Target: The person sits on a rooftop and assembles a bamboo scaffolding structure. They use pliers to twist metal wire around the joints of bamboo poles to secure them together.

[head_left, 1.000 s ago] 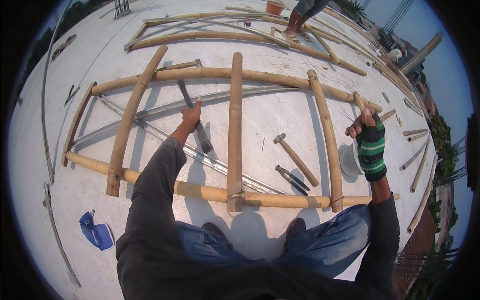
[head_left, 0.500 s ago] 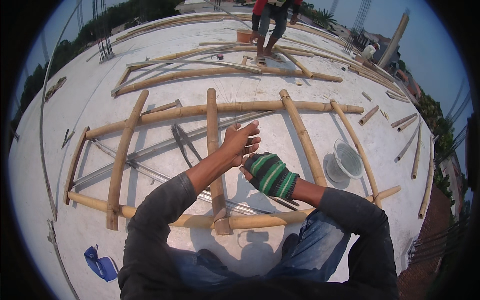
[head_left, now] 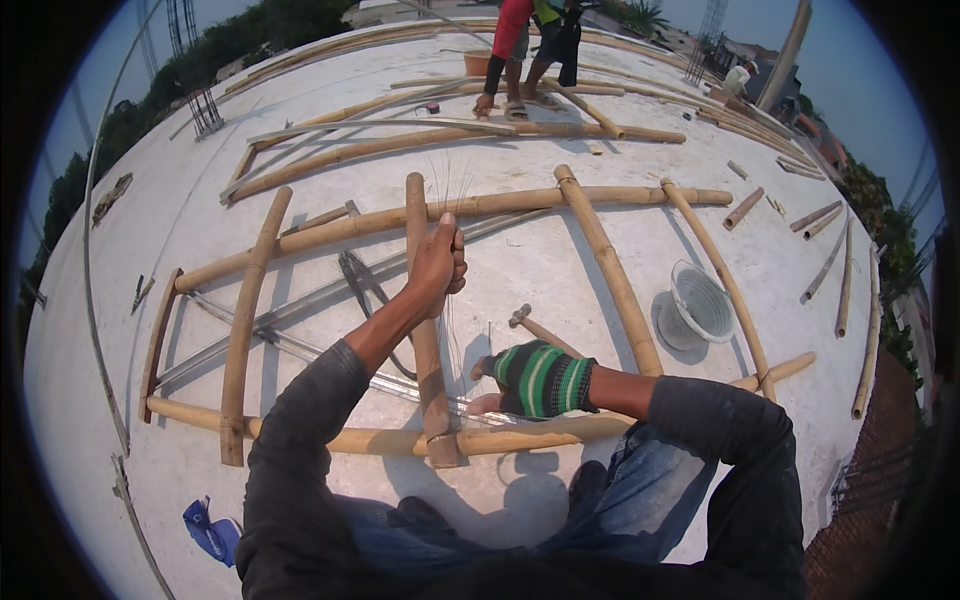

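Observation:
My left hand (head_left: 436, 268) is bare and closed in a fist around a bunch of thin wires (head_left: 455, 340). Their ends fan out above the fist and hang down below it, beside a bamboo crosspiece (head_left: 416, 215). Lower and to the right, my right hand (head_left: 535, 380) wears a striped green and black fingerless glove. Its thumb and fingers are spread apart with nothing visible between them, just above the near bamboo rail (head_left: 560, 434). Beyond the glove lies a hammer (head_left: 540, 330), its handle partly hidden by that hand.
Metal strips (head_left: 290, 312) and a dark wire coil (head_left: 362, 280) lie within the bamboo frame. A pale bucket (head_left: 697, 306) stands at right, a blue cap (head_left: 211, 532) at lower left. Another person (head_left: 520, 60) bends over a second bamboo frame (head_left: 400, 148). Bamboo pieces (head_left: 742, 208) lie farther right.
My hands, close together before, have separated. The left has risen and closed on the wires; the right has moved down, uncovering the hammer. The other person has bent lower.

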`<state>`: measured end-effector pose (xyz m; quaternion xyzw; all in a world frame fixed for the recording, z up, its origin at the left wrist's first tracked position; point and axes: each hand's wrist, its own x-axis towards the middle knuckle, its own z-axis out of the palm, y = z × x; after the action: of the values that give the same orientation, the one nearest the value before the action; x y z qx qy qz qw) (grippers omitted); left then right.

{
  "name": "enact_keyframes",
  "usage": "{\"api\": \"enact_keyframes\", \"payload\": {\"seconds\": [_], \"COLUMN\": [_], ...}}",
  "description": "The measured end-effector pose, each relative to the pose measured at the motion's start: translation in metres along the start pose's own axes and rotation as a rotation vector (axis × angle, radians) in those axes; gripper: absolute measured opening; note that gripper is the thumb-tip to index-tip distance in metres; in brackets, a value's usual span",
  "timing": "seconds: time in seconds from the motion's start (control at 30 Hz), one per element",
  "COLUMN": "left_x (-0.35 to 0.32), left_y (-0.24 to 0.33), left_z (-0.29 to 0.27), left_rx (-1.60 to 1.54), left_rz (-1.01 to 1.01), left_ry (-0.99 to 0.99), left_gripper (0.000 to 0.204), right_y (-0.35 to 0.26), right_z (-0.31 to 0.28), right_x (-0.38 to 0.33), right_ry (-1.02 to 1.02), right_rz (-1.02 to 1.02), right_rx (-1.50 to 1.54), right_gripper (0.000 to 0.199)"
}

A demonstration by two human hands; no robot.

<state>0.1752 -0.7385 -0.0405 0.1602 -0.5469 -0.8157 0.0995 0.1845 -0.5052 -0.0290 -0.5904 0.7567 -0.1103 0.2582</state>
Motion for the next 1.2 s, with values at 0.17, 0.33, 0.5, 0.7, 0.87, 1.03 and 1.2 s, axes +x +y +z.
{"api": "enact_keyframes", "payload": {"seconds": [0.17,0.33,0.5,0.7,0.87,1.03,1.2], "left_x": [-0.018,-0.035,-0.043,-0.046,-0.049,-0.05,-0.051], "left_y": [-0.013,-0.025,-0.033,-0.037,-0.035,-0.041,-0.05], "left_z": [0.002,0.014,0.024,0.028,0.026,0.023,0.024], "left_rx": [0.131,0.251,0.284,0.247,0.305,0.493,0.633], "left_rz": [-0.071,0.006,0.073,-0.038,-0.143,-0.228,-0.217], "left_ry": [-0.197,-0.308,-0.381,-0.433,-0.55,-0.748,-0.811], "left_gripper": [0.05,0.05,0.046,0.045,0.048,0.051,0.055], "right_y": [0.035,0.056,0.067,0.07,0.085,0.1,0.104], "right_z": [-0.046,-0.056,-0.059,-0.059,-0.076,-0.092,-0.088], "right_x": [0.01,0.01,0.009,0.005,-0.006,-0.017,-0.022], "right_ry": [0.591,0.835,0.83,1.069,1.151,0.955,0.623], "right_rz": [0.266,0.233,0.177,0.146,-0.058,-0.213,-0.225], "right_rx": [0.469,0.789,0.854,0.656,0.536,0.641,0.755], "right_gripper": [0.06,0.065,0.065,0.068,0.067,0.095,0.112]}}
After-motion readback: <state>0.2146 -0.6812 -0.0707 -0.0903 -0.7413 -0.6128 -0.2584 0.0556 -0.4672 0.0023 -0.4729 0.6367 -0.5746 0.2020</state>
